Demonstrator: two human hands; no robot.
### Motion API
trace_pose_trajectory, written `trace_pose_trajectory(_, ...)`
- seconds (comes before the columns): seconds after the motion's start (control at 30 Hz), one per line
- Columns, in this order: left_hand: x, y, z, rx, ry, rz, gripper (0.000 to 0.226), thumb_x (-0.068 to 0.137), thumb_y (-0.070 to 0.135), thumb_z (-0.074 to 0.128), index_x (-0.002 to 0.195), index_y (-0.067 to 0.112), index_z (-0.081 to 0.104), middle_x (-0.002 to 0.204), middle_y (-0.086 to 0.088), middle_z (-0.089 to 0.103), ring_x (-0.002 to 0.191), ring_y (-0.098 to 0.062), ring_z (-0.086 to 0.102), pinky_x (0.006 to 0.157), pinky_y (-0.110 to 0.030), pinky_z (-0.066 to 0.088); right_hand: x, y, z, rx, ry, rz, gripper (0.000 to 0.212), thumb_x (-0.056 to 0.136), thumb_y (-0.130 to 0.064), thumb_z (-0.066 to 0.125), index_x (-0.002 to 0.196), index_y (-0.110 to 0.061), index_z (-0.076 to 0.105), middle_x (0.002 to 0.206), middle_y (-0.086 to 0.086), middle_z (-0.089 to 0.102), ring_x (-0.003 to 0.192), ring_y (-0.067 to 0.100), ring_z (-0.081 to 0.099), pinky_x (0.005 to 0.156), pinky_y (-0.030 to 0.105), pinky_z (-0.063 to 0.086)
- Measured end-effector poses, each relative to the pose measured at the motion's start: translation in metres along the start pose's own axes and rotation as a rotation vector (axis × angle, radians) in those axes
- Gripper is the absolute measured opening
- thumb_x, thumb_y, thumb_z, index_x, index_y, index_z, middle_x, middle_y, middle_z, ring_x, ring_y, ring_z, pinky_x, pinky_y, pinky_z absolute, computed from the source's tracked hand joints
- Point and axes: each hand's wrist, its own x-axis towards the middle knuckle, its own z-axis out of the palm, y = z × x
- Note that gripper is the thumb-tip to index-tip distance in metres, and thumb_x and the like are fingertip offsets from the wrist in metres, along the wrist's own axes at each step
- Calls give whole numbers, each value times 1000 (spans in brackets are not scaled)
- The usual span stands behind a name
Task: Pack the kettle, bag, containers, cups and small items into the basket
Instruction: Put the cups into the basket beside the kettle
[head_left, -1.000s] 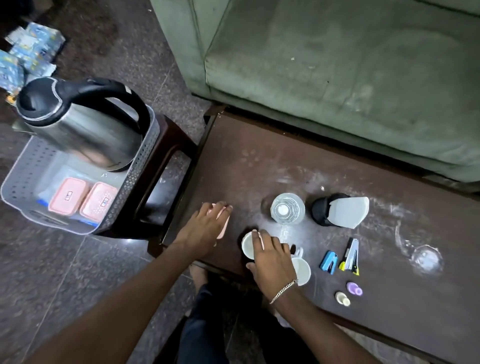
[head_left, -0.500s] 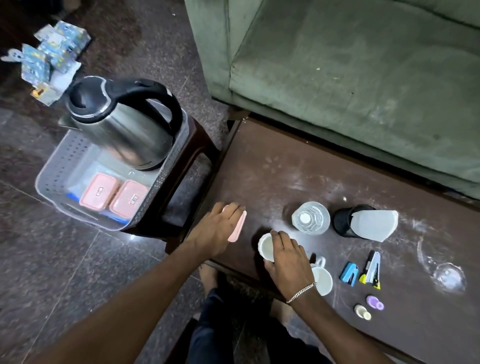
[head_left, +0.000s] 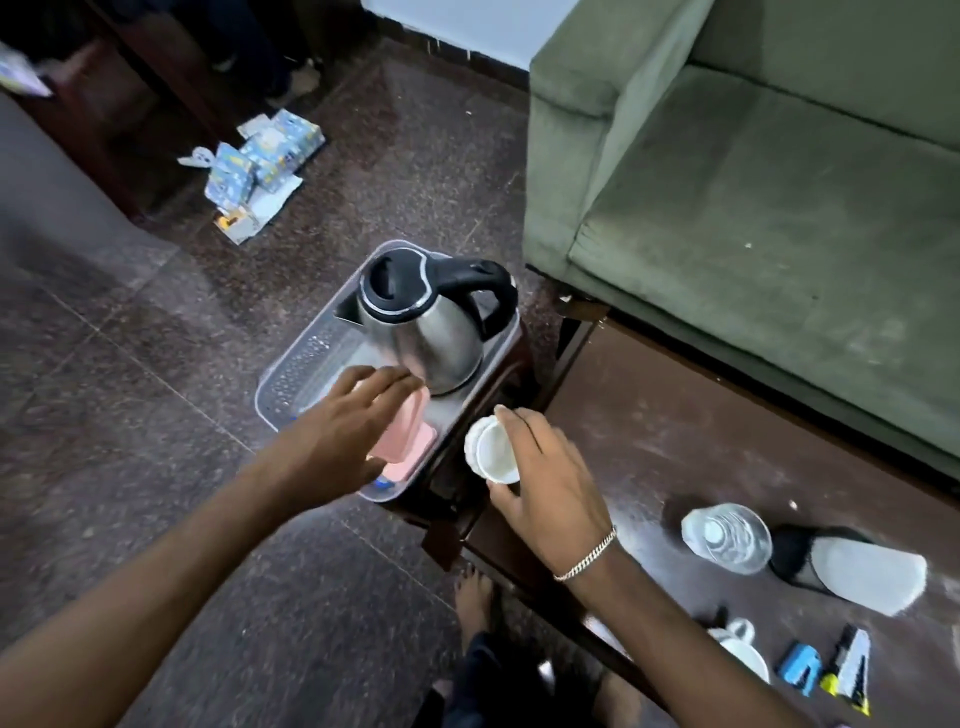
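A dark stone floor (head_left: 156, 415) lies under a green sofa (head_left: 753, 234) and a low brown counter (head_left: 675, 415). The grey basket (head_left: 291, 374) stands on a dark stool just beside the counter, with the steel kettle (head_left: 426, 322) upright inside it. The left hand (head_left: 353, 421) is over the basket and pinches a pink container (head_left: 410, 431) above another pink one. The right hand (head_left: 540, 467) grips a white cup (head_left: 493, 452) near the basket's edge. A second cup (head_left: 743, 654), a bottle (head_left: 727, 535) and a blue stapler (head_left: 800, 670) rest on the counter.
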Motion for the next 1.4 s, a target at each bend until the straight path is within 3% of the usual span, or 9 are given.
trace_pose_trajectory(0.17, -19, -68, -6, 13, -38, -122, 113, 49, 22, 102, 147, 2, 50, 146, -15, 54, 128, -40, 52, 109, -48, 48, 54, -40, 6, -64, -37, -106, 77, 67, -8, 70, 140, -18, 48, 136, 4, 48, 108, 29, 51, 89, 44, 47)
trace_pose_trajectory(0.3, -21, -97, 5, 5, -45, -167, 109, 51, 19, 100, 146, 2, 50, 146, -15, 54, 128, -41, 52, 107, -48, 49, 77, -58, 26, -180, -46, -90, 63, 77, -11, 63, 138, -18, 48, 134, 6, 48, 107, 31, 49, 85, 45, 47)
trace_pose_trajectory(0.47, -9, -118, 20, 51, -74, -118, 104, 47, 15, 99, 141, 1, 56, 140, -17, 59, 118, -41, 59, 99, -44, 54, 82, -73, 56, -346, -41, -86, 49, 85, -13, 60, 133, -17, 53, 136, 7, 53, 110, 33, 53, 80, 44, 45)
trace_pose_trajectory(0.63, 5, -135, 30, 85, -149, -55, 97, 65, 18, 87, 152, 11, 45, 153, -6, 46, 130, -35, 49, 109, -44, 44, 83, -74, 77, -404, -76, -47, 43, 89, -15, 52, 132, -19, 53, 142, 6, 49, 121, 33, 49, 80, 45, 42)
trace_pose_trajectory(0.83, 13, -147, 39, 123, -228, -14, 97, 66, 21, 88, 152, 14, 44, 150, -3, 48, 128, -32, 49, 105, -42, 47, 88, -76, 95, -386, -57, -46, 41, 84, -12, 65, 123, -18, 52, 136, 5, 46, 117, 34, 46, 77, 44, 35)
trace_pose_trajectory(1.07, 17, -156, 47, 109, -264, 18, 94, 63, 21, 90, 147, 15, 47, 144, -3, 52, 122, -30, 51, 98, -43, 52, 95, -77, 98, -375, -118, -17, 55, 74, -5, 56, 127, -17, 52, 139, 7, 47, 118, 33, 44, 78, 46, 40)
trace_pose_trajectory(1.23, 20, -158, 47, 94, -273, 23, 92, 67, 20, 88, 149, 19, 44, 146, -1, 50, 123, -29, 50, 99, -43, 50, 101, -74, 93, -330, -201, 0, 80, 55, -5, 73, 131, -20, 52, 138, 5, 48, 117, 32, 44, 80, 47, 45)
trace_pose_trajectory(1.4, 19, -154, 47, 80, -273, 3, 98, 73, 21, 86, 156, 21, 34, 157, -3, 39, 133, -31, 43, 109, -42, 44, 104, -71, 92, -289, -234, -11, 85, 48, -8, 78, 129, -23, 53, 136, 2, 48, 114, 30, 46, 80, 46, 48)
